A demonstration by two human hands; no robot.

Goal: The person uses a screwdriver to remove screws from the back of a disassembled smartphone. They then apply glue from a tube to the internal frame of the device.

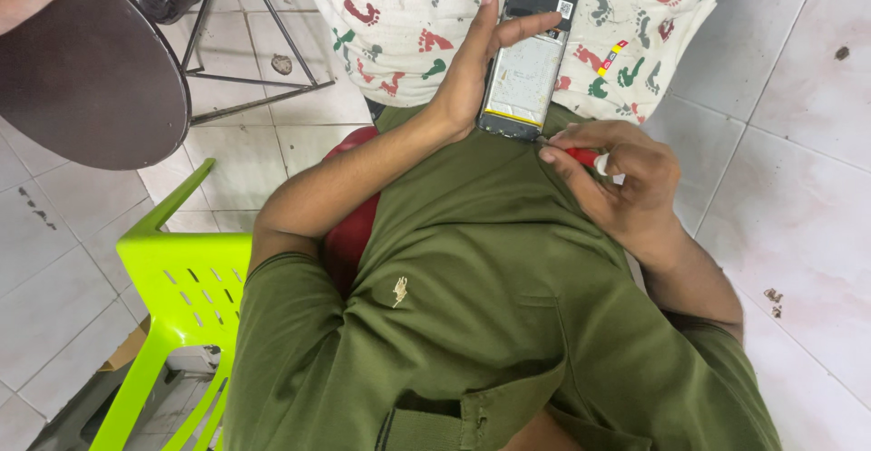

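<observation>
Phone [531,56] with its back cover off sits in the left hand [467,74], held up over the lap, above a green shirt [472,297]. The fingers wrap round its long edges, with one finger across the top part. The right hand [621,183] is closed round a small screwdriver [585,155] with a red handle, and its tip is at the bottom edge of the phone.

The phone looks light, thin and stiff. Its open back shows a pale flat battery and small parts, so it is likely easy to break there. Holding it by the side edges looks safest. The screwdriver is thin and could slip.

No counter shows. Below is a white tiled floor [798,197] with dirty spots. A bright green plastic chair [186,279] and a dark round stool [91,79] are close by.
</observation>
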